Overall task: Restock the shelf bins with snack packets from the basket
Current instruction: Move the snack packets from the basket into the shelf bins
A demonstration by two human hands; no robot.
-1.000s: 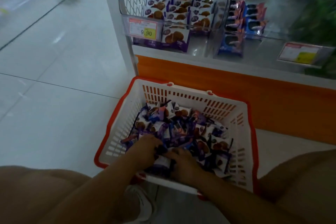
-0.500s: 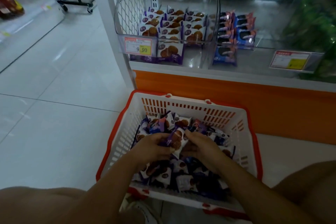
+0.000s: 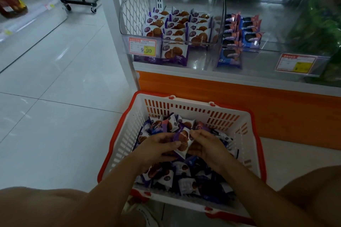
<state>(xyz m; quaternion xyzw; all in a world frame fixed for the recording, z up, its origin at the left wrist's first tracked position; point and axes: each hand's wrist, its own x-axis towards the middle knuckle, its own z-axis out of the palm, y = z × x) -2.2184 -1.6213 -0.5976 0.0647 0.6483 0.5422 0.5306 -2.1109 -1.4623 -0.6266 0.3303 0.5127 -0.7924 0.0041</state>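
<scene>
A white basket (image 3: 238, 131) with a red rim sits on the floor, full of purple-and-white snack packets. Above its middle I hold a purple waffle-cookie packet (image 3: 181, 142) between both hands. My left hand (image 3: 156, 148) grips its left side with the thumb on top. My right hand (image 3: 204, 146) pinches its right edge. Ahead, the clear left shelf bin (image 3: 129, 29) holds rows of the same purple packets (image 3: 177, 29). The bin beside it holds blue-and-pink packets (image 3: 239, 33).
An orange plinth (image 3: 221, 94) runs under the shelf, just behind the basket. A white upright post (image 3: 118, 24) stands at the shelf's left end. Pale tiled floor lies to the left, with a wheeled black stand (image 3: 81, 2) far back. My knees frame the bottom corners.
Both hands came up out of the pile with one purple packet between them. The view tilted up, so the shelf bins show more fully.
</scene>
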